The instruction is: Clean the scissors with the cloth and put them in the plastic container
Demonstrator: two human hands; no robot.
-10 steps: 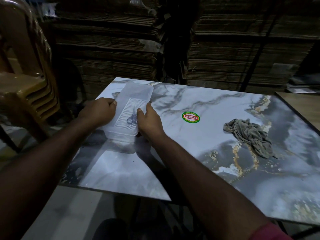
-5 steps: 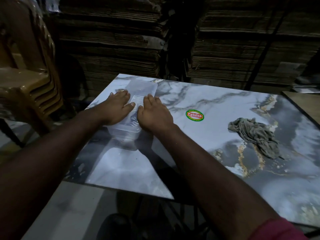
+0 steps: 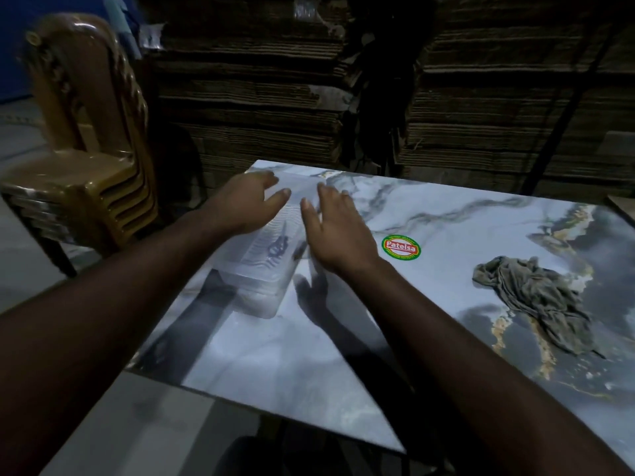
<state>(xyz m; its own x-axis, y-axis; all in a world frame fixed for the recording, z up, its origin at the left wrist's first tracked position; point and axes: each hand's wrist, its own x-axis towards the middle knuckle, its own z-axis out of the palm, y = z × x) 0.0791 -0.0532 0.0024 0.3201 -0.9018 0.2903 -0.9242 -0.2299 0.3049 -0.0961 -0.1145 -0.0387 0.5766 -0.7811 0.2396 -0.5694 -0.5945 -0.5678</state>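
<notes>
While both hands hover over the plastic container (image 3: pixel 261 266), it sits at the table's (image 3: pixel 446 242) far left corner, lid on and the scissors (image 3: pixel 276 247) showing faintly through it as a dark shape with looped handles. Left hand (image 3: pixel 240 207) lies flat across the far left part of the lid, fingers spread and gripping nothing; right hand (image 3: pixel 338 235) is just beside the container's right edge, fingers loosely extended, palm down, nothing held either — whether it touches the lid I cannot tell.

That container looks thin, translucent and light, with a rippled lid, so it should flex under pressure and slide easily on the glossy marble-print top. Best hold, I'd judge, is by the two long side walls near the rim, not by the lid's middle. It's milky-clear and rectangular with rounded corners.

Well apart to the right, the cloth (image 3: pixel 536 300) lies crumpled and grey, limp and soft. A round sticker (image 3: pixel 401 248) sits between cloth and container. By the look of things, the task is as good as done.
</notes>
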